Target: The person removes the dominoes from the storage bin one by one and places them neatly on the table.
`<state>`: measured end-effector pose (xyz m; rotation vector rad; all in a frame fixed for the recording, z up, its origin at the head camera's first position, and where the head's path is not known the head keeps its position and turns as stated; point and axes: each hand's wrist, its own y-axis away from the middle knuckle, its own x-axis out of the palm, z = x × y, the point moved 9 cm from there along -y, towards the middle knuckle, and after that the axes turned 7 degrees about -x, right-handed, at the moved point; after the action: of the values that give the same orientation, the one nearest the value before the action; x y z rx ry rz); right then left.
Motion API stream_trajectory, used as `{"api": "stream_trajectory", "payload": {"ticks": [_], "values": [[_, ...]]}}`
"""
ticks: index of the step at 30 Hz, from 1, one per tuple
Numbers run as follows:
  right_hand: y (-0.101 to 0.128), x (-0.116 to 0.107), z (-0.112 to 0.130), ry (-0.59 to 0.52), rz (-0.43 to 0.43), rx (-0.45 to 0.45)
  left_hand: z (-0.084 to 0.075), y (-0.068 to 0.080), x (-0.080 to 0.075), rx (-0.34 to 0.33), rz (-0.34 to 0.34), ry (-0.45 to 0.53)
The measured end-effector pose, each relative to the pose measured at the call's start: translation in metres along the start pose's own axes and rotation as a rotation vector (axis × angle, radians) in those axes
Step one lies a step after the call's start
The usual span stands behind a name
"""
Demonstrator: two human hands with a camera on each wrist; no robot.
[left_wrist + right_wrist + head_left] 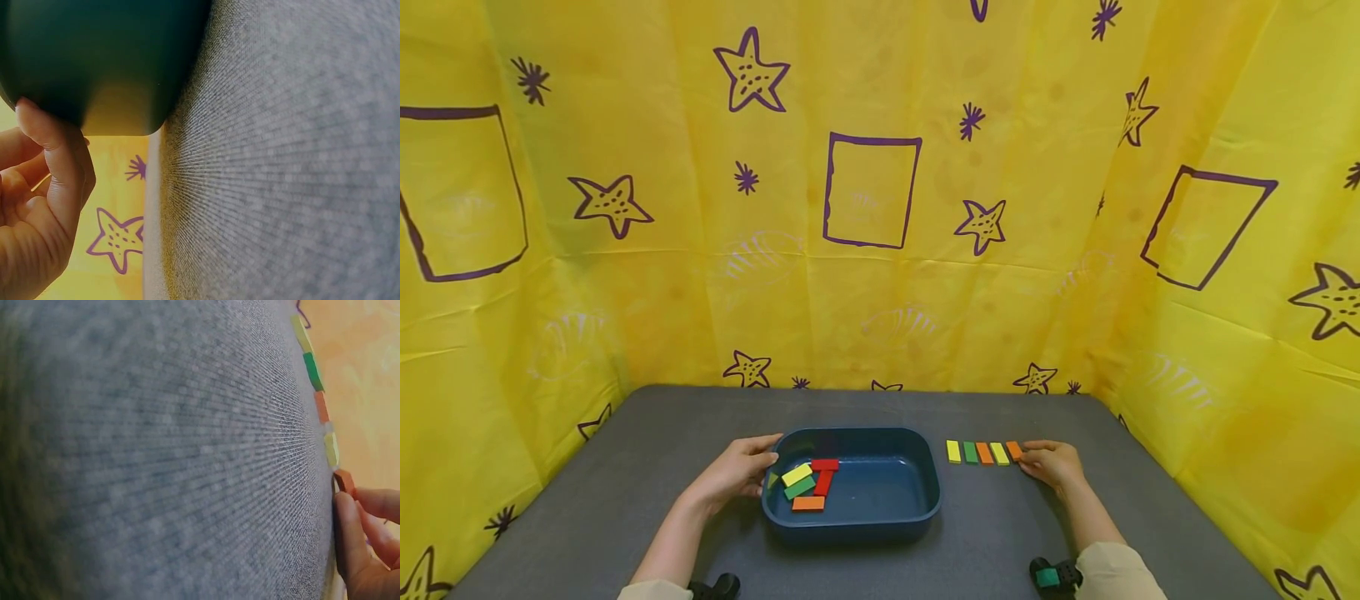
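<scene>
A dark blue tray (925, 487) sits mid-table and holds yellow (797, 475), green (800, 487), red (824, 465) and orange (808, 503) blocks. My left hand (765, 460) rests against the tray's left wall, and its fingertips (37, 122) touch the tray (94, 56) from outside. To the right of the tray lies a row of blocks: yellow (953, 451), green (971, 452), orange (984, 453), yellow (999, 453), orange (1014, 450). My right hand (1026, 457) pinches that last orange block (344, 481) at the row's right end, with thumb (345, 531) and fingers beside it.
The grey cloth tabletop (625, 467) is enclosed by yellow curtain walls (880, 275) at the back and on both sides. Wrist-worn cameras (1052, 575) show at the bottom edge. Bare table lies in front of the tray and behind the block row.
</scene>
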<state>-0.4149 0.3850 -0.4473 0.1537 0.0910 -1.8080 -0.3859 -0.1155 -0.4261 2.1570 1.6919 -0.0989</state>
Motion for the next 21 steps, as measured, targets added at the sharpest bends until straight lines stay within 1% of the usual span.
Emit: {"api": "stream_trajectory", "payload": {"ticks": [8,12,21], "values": [[0.0038,-0.0037,0.0026,0.050,-0.001,0.004,-0.0006,-0.0006,0.0002,0.010,0.014,0.001],[0.0040,-0.0062,0.0026,0.055,-0.013,0.005,-0.0005,-0.0010,0.0000,0.004,0.008,0.001],[0.0069,-0.0034,0.0085,0.090,-0.006,-0.016,0.0007,-0.0016,-0.0002,-0.003,0.005,0.000]]}}
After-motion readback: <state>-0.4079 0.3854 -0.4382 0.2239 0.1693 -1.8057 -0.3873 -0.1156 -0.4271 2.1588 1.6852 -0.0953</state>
